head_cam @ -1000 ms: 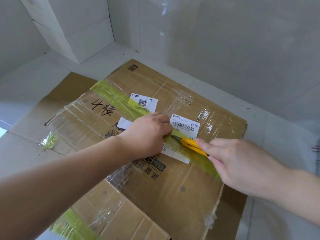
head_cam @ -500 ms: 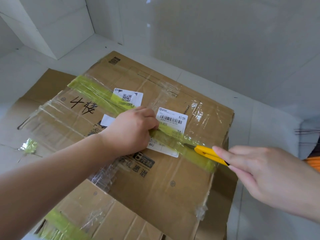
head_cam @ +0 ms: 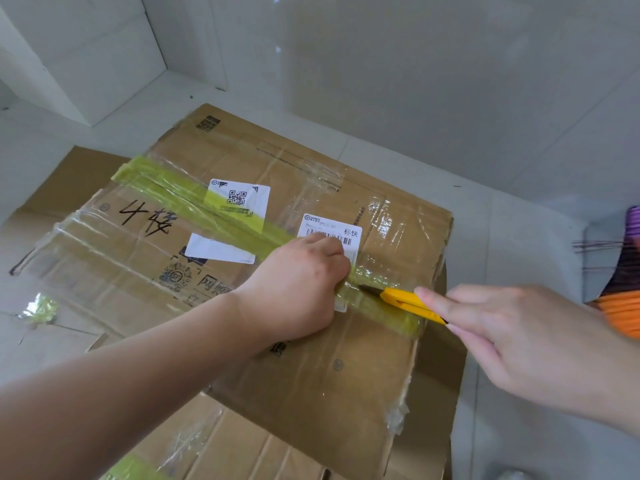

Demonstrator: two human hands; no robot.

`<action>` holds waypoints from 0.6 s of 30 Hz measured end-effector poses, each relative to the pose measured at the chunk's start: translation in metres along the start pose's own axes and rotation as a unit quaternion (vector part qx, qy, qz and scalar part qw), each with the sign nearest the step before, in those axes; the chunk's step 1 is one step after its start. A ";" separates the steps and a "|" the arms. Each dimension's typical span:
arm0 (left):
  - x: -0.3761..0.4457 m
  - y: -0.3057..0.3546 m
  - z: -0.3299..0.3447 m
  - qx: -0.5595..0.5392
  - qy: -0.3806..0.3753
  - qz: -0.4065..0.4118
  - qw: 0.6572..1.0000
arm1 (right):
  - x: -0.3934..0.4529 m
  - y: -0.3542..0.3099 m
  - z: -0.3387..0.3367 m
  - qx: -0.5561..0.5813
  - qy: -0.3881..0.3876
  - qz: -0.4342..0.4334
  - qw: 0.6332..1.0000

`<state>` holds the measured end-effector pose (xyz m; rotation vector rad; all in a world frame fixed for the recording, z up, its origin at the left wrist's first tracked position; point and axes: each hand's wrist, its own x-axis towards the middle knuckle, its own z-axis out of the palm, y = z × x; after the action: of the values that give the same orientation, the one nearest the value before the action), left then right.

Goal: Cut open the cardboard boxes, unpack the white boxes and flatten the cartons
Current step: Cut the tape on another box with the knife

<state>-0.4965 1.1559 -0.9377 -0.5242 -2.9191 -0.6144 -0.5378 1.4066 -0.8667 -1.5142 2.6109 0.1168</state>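
A brown cardboard box (head_cam: pixel 311 375) lies on the white floor, sealed along its top with yellow-green tape (head_cam: pixel 180 183) and clear tape. It carries white shipping labels (head_cam: pixel 239 199) and black handwriting. My left hand (head_cam: pixel 294 289) rests knuckles-down on the tape seam with its fingers curled, partly covering the barcode label. My right hand (head_cam: pixel 512 334) grips a yellow utility knife (head_cam: pixel 405 301). Its dark blade lies in the tape just right of my left hand's fingers.
Flattened cardboard (head_cam: pixel 69 174) lies under the box on the left, and another taped carton (head_cam: pixel 235 445) sits at the bottom edge. A white block (head_cam: pixel 86 57) stands at the back left by the wall. An orange and purple object (head_cam: pixel 623 306) is at the right edge.
The knife has travelled right along the tape toward the box's right edge. My left hand has slid right after it, over the barcode label.
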 end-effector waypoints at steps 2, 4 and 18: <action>-0.001 -0.001 0.000 0.000 -0.002 -0.004 1.000 | 0.000 0.000 0.000 -0.004 -0.003 0.000 1.000; -0.002 -0.003 -0.001 -0.002 -0.005 -0.006 1.000 | -0.002 0.000 0.000 -0.008 -0.006 -0.004 1.000; 0.002 0.015 -0.001 0.004 -0.002 -0.013 1.000 | -0.055 0.018 -0.005 0.058 -0.054 0.046 0.996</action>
<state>-0.4928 1.1686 -0.9308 -0.4881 -2.9361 -0.6061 -0.5268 1.4618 -0.8535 -1.3128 2.5541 0.0523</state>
